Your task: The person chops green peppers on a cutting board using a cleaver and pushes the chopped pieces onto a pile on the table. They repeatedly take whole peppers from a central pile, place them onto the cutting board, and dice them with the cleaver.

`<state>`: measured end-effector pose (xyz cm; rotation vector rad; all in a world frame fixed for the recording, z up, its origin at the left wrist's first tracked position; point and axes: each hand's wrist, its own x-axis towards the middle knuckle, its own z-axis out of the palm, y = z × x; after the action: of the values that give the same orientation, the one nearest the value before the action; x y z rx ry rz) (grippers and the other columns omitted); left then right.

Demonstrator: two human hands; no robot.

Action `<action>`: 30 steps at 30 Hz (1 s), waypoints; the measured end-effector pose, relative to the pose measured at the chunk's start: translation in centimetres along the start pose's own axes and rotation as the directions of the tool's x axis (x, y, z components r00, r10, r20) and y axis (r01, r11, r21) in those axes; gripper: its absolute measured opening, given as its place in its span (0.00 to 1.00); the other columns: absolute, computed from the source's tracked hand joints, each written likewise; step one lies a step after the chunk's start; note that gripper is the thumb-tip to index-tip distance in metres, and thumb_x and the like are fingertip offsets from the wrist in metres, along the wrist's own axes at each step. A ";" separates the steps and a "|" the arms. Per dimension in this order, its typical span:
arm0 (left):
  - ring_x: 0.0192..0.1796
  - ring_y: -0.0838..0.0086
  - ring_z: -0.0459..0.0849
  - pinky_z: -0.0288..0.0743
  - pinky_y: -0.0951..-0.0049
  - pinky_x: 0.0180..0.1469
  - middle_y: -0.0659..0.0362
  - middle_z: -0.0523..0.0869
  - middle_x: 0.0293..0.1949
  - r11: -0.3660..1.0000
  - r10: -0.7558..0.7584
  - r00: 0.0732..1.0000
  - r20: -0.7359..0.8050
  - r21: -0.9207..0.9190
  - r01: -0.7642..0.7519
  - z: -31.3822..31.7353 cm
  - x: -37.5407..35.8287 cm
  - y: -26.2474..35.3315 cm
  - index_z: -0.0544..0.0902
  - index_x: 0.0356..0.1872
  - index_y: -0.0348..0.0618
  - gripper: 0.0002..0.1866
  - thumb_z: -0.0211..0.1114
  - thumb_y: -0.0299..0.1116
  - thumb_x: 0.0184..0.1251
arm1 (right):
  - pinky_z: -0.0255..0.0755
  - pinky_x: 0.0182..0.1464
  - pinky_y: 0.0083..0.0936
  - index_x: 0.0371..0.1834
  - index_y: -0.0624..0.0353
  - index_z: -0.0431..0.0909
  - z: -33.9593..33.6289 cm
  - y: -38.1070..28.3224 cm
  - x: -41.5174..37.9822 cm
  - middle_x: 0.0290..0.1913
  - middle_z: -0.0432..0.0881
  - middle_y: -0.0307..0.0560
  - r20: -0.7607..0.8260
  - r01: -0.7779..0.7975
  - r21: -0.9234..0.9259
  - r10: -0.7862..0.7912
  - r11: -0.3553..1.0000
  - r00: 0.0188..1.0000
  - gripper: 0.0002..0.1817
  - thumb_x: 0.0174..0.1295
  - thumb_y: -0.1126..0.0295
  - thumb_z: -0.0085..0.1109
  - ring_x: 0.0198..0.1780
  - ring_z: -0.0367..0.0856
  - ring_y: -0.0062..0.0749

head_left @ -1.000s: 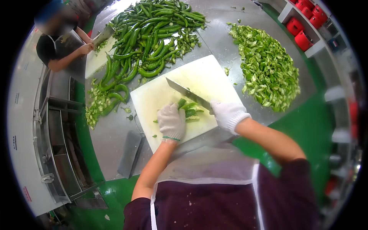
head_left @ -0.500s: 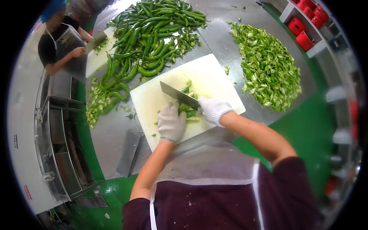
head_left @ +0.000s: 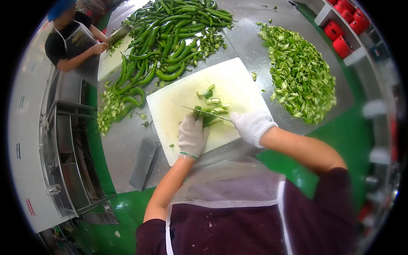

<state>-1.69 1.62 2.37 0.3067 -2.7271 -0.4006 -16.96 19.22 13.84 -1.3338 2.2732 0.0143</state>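
My right hand (head_left: 251,126), in a white glove, grips the handle of a cleaver (head_left: 199,111). The blade points left and shows almost edge-on over the green peppers (head_left: 209,120). Those peppers are pressed down by my gloved left hand (head_left: 192,135), its fingers curled near the blade. Beneath everything lies a white cutting board (head_left: 165,102). Cut pepper pieces (head_left: 207,94) are scattered just beyond the blade.
Whole green peppers (head_left: 170,42) are heaped behind the board. To the right spreads a pile of chopped pepper (head_left: 301,74). A grey slab-like object (head_left: 143,166) lies left of the board. At the far left, a person's hand (head_left: 100,47) works with a cleaver over another board.
The cleaver has turned from showing its broad side to nearly edge-on. My right hand has shifted slightly right and down. Several cut pieces now lie farther apart beyond the blade.
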 end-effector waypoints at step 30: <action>0.54 0.43 0.79 0.75 0.47 0.60 0.41 0.80 0.54 0.988 0.045 0.999 -0.031 -0.145 -0.049 0.1 -1.2 -2.1 0.80 0.52 0.37 0.18 0.70 0.28 0.61 | 0.78 0.49 0.52 0.52 0.61 0.72 1.5 -1.8 6.8 0.46 0.86 0.66 0.095 -0.018 0.104 0.008 0.994 0.995 0.12 0.72 0.68 0.45 0.46 0.87 0.62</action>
<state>-0.27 -0.05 1.25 0.2070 -2.6550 -0.5747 -17.50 13.10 10.08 -1.2380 2.1729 -0.0363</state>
